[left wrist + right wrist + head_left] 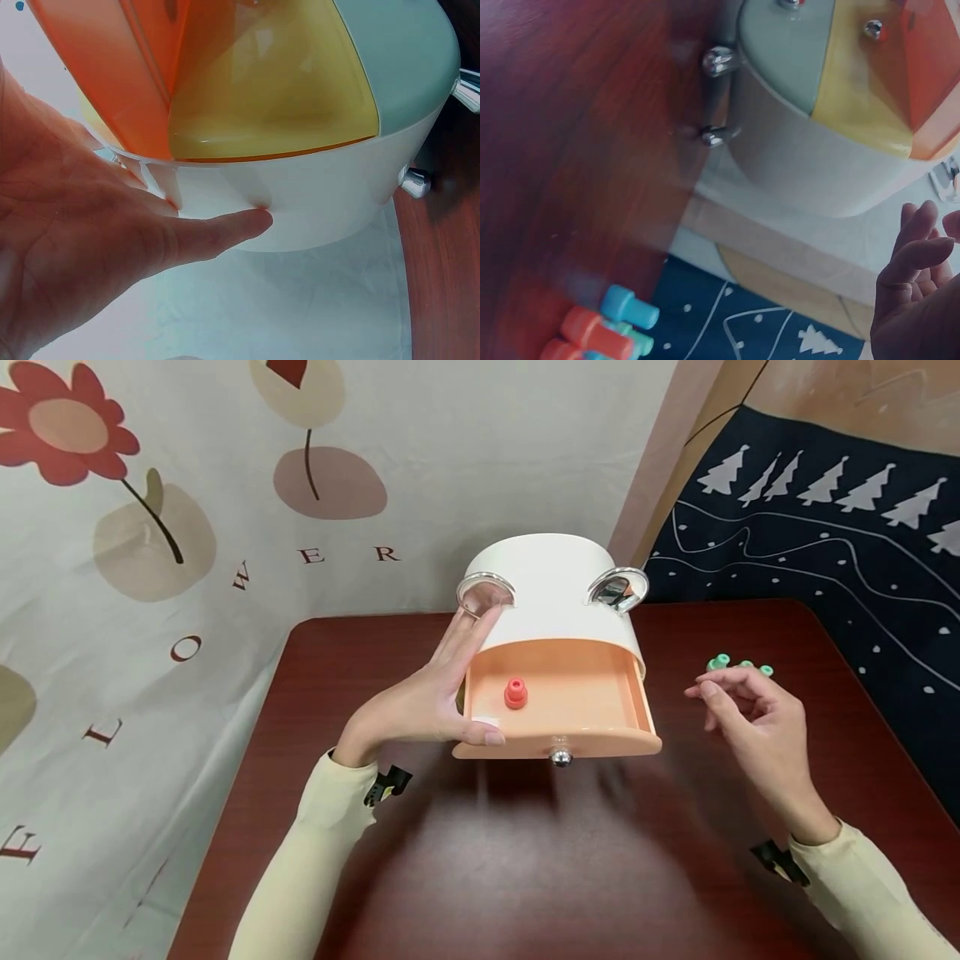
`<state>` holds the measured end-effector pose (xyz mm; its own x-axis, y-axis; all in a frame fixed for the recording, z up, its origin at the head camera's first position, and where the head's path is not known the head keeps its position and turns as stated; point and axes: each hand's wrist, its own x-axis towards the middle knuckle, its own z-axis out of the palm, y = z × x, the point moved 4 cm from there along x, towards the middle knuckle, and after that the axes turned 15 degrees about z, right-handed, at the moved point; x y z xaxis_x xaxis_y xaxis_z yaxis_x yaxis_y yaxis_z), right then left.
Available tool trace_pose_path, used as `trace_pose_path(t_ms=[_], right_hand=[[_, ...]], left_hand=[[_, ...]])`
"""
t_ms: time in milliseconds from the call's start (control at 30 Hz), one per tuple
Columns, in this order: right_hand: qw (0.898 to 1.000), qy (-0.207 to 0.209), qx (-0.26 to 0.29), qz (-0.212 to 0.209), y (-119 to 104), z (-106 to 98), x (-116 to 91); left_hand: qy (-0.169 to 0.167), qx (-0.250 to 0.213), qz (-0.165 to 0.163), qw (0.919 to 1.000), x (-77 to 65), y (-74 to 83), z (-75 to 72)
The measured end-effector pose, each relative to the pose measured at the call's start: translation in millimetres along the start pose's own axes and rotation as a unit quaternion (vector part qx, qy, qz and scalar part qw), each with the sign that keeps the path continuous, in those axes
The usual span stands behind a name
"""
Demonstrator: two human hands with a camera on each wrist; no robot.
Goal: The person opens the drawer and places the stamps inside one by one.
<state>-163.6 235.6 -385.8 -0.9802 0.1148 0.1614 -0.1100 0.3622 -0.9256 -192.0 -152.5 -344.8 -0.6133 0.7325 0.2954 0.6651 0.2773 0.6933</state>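
A white rounded chest point(543, 568) stands on the table with its orange top drawer point(585, 693) pulled out. Inside the drawer, toward the left, sits a small red stepped plastic piece point(516, 695) with a hole in its top. My left hand point(420, 697) spreads along the chest's left side, its thumb over the drawer's front edge and fingers stretched toward a silver ring point(486, 593). To the right of the chest, my right hand point(765, 735) hovers with loosely bent fingers and nothing visible in them. Just beyond it stand several small green pieces point(720, 662), partly hidden by the hand.
Below the orange drawer, a yellow drawer point(270, 82) and a pale green drawer point(405, 60) are closed. Blue point(628, 306) and red pieces point(596, 331) cluster on the dark red table point(577, 165). Printed cloths hang behind the table and at its right.
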Motion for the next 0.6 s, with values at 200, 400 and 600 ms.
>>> trace_pose_path(t_ms=[200, 400, 600], right_hand=[[0.998, 0.006, -0.031, 0.046, 17.6, -7.5, -0.1], [0.994, 0.030, -0.072, 0.071, 39.1, -19.7, 0.2], [0.988, 0.037, -0.122, 0.092, 55.9, -28.6, -0.9]], left_hand=[[0.004, 0.000, 0.010, 0.9999, 1.1, -0.5, -0.1], [0.005, 0.009, 0.018, 0.9998, 2.5, -0.7, 1.4], [0.006, 0.008, 0.020, 0.9998, 1.8, -1.7, 0.9]])
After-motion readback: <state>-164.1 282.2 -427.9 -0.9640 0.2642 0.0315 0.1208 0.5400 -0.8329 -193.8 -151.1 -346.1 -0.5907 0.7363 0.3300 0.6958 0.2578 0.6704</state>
